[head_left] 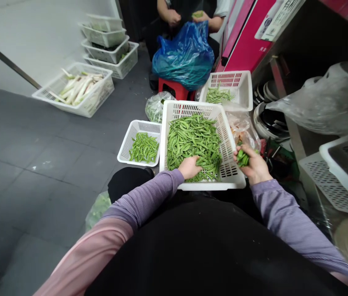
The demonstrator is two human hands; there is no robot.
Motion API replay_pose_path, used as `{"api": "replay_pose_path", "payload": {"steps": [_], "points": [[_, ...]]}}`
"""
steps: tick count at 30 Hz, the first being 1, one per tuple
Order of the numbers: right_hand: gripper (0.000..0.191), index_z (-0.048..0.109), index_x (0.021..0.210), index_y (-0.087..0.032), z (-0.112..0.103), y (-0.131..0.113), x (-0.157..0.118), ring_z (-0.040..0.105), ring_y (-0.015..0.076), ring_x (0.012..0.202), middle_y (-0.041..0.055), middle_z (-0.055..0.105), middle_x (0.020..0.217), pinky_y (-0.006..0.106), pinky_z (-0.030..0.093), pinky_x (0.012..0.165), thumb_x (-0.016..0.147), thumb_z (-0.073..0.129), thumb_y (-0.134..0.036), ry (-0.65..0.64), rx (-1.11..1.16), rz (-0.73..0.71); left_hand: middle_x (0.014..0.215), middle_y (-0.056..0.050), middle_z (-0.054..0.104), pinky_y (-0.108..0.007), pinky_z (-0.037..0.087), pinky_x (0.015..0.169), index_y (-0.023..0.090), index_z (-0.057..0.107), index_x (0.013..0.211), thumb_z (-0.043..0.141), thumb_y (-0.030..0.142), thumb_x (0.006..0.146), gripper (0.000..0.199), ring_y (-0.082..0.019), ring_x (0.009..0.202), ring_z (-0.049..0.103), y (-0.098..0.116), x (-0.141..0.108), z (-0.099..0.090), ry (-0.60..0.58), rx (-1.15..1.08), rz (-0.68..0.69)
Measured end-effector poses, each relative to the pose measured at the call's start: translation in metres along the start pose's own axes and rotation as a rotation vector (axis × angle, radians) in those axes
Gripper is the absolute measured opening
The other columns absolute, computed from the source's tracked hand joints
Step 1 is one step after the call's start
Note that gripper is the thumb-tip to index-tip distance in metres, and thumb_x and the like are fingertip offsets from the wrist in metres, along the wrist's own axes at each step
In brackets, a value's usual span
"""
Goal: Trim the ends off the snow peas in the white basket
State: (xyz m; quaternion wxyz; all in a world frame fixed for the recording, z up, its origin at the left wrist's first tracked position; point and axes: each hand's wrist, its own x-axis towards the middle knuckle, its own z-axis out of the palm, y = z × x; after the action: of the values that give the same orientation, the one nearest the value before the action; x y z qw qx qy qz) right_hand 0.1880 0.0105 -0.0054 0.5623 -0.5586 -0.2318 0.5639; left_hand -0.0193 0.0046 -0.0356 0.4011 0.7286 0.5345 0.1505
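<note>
A large white basket [238,183] stands in front of me, heaped with green snow peas [194,137]. My left hand [189,167] reaches over its near side, fingers drawn together among the pods. Whatever lies between those fingertips is hidden. Just past the basket's right rim, my right hand [252,164] is closed around a small bunch of snow peas [242,158], palm turned partly up. To the left of the large basket sits a smaller white basket [124,142] with a pile of green pods [144,148].
Across from me a person [203,17] handles something green above a blue plastic bag [184,53] on a red stool [174,87]. Behind stands another basket [244,88] with pods. A basket of white-stalked vegetables [78,88] and stacked baskets [107,39] are left; shelving holds bagged dishes [328,96] right.
</note>
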Motion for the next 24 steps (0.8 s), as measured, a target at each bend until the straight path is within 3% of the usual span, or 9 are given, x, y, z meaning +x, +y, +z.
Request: {"api": "replay_pose_path", "payload": {"steps": [4, 9, 11, 13, 16, 18, 21, 24], "points": [[0.028, 0.060, 0.074, -0.015, 0.028, 0.020, -0.030, 0.053, 0.0102, 0.045, -0.0023, 0.058, 0.055, 0.022, 0.047, 0.041, 0.050, 0.074, -0.020, -0.178, -0.184, 0.193, 0.110, -0.014, 0.057, -0.033, 0.040, 0.091, 0.009, 0.039, 0.126, 0.040, 0.025, 0.082, 0.047, -0.021, 0.101, 0.053, 0.008, -0.008, 0.002, 0.060, -0.024, 0.169], [0.033, 0.058, 0.070, -0.017, 0.056, 0.043, -0.048, 0.052, 0.0106, 0.044, -0.0036, 0.058, 0.053, 0.023, 0.044, 0.042, 0.044, 0.076, -0.025, -0.188, -0.178, 0.129, 0.121, -0.016, 0.047, -0.034, 0.033, 0.100, 0.007, 0.031, 0.131, 0.036, 0.017, 0.080, 0.053, -0.020, 0.113, 0.044, 0.011, -0.013, 0.009, 0.057, -0.161, 0.302], [0.030, 0.058, 0.070, -0.017, 0.054, 0.042, -0.046, 0.051, 0.0116, 0.044, -0.0032, 0.058, 0.054, 0.026, 0.043, 0.044, 0.048, 0.074, -0.030, -0.157, -0.304, 0.038, 0.122, -0.014, 0.047, -0.033, 0.032, 0.101, 0.009, 0.036, 0.129, 0.038, 0.017, 0.079, 0.050, -0.019, 0.114, 0.043, 0.008, -0.010, 0.007, 0.041, -0.196, 0.291], [0.026, 0.060, 0.070, -0.018, 0.049, 0.038, -0.042, 0.053, 0.0142, 0.048, -0.0015, 0.059, 0.056, 0.029, 0.044, 0.049, 0.053, 0.070, -0.035, -0.118, -0.566, -0.142, 0.118, -0.012, 0.050, -0.033, 0.033, 0.099, 0.010, 0.045, 0.121, 0.039, 0.016, 0.078, 0.044, -0.019, 0.111, 0.044, 0.005, -0.006, 0.000, 0.067, -0.221, 0.199], [0.015, 0.063, 0.071, -0.020, 0.042, 0.029, -0.038, 0.058, 0.0208, 0.068, 0.0031, 0.064, 0.071, 0.035, 0.045, 0.067, 0.063, 0.063, -0.032, -0.122, -1.030, -0.512, 0.093, -0.007, 0.059, -0.030, 0.040, 0.086, 0.011, 0.057, 0.098, 0.038, 0.019, 0.079, 0.028, -0.017, 0.091, 0.052, 0.006, -0.002, -0.014, 0.097, -0.249, 0.055], [0.010, 0.063, 0.072, -0.021, 0.040, 0.025, -0.037, 0.059, 0.0231, 0.079, 0.0054, 0.065, 0.080, 0.037, 0.044, 0.075, 0.067, 0.058, -0.028, -0.182, -1.236, -0.672, 0.073, -0.002, 0.056, -0.026, 0.042, 0.073, 0.011, 0.059, 0.082, 0.040, 0.025, 0.079, 0.022, -0.014, 0.073, 0.051, 0.009, -0.002, -0.022, 0.066, -0.261, 0.063], [0.012, 0.064, 0.077, -0.020, 0.041, 0.021, -0.040, 0.059, 0.0231, 0.082, 0.0071, 0.065, 0.083, 0.035, 0.044, 0.074, 0.072, 0.054, -0.024, -0.287, -1.402, -0.741, 0.058, 0.003, 0.048, -0.022, 0.036, 0.061, 0.012, 0.055, 0.066, 0.045, 0.027, 0.075, 0.020, -0.009, 0.060, 0.043, 0.014, -0.005, -0.026, -0.004, -0.271, 0.115], [0.012, 0.064, 0.078, -0.021, 0.044, 0.018, -0.045, 0.059, 0.0221, 0.081, 0.0064, 0.064, 0.083, 0.034, 0.044, 0.072, 0.071, 0.054, -0.021, -0.340, -1.403, -0.736, 0.052, 0.005, 0.041, -0.020, 0.031, 0.054, 0.013, 0.051, 0.058, 0.046, 0.024, 0.072, 0.019, -0.007, 0.053, 0.037, 0.017, -0.009, -0.026, -0.057, -0.323, 0.110]]}}
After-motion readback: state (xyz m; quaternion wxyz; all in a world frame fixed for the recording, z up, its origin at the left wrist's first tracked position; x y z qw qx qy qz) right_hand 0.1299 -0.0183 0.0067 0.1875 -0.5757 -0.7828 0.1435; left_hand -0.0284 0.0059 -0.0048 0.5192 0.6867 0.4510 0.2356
